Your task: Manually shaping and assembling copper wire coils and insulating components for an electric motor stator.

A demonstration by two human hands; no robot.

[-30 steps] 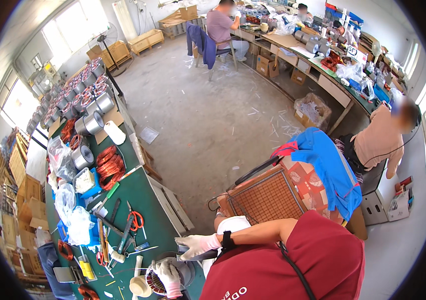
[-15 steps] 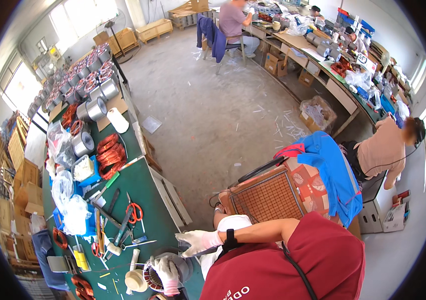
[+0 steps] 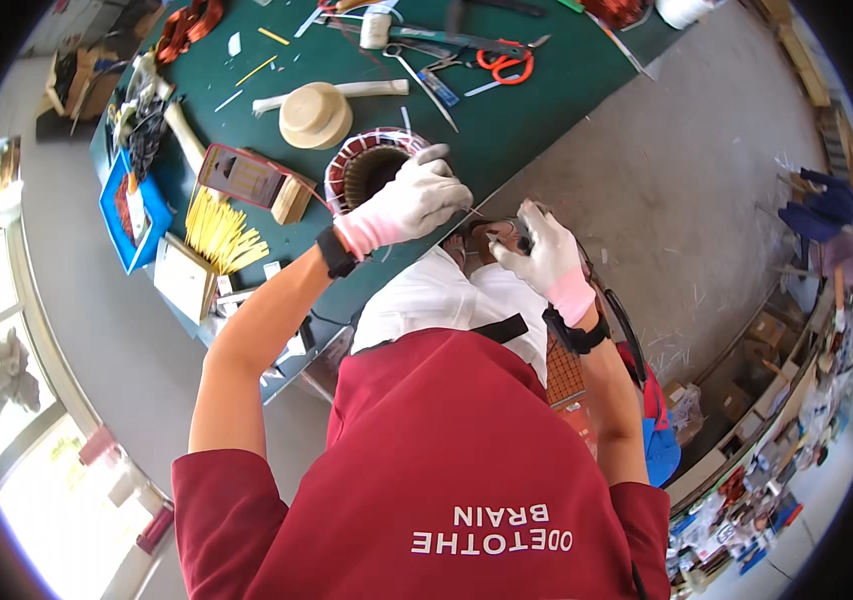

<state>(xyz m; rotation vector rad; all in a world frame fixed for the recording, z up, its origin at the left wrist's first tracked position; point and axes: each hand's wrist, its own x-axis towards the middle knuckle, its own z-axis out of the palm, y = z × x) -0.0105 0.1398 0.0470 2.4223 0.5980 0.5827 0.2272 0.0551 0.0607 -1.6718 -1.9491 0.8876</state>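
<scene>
My left hand (image 3: 415, 197), in a white and pink glove, is in front of a stator (image 3: 349, 160), a ring-shaped motor core with red windings and white ties round its rim. Its thumb and fingers are pinched together at the tips, with a thin strand just showing there. The hand covers part of the ring's near side. To the right, beyond the table edge and above my lap, is my right hand (image 3: 550, 258), also gloved. Its thumb stands apart from its bent fingers, and I see nothing held in it. Beyond the stator lies a round-headed pale mallet (image 3: 315, 115).
On the green table (image 3: 507, 130) lie orange-handled scissors (image 3: 509, 66), another white-headed mallet (image 3: 376, 28) and yellow strips (image 3: 229, 238). A red-edged flat device (image 3: 243, 177) leans on a wooden block (image 3: 293, 199). A blue tray (image 3: 155, 212) is at the left edge.
My view has swung round and down toward the table and my lap. My left hand has come off the top of the stator to its near side; my right hand is farther from it.
</scene>
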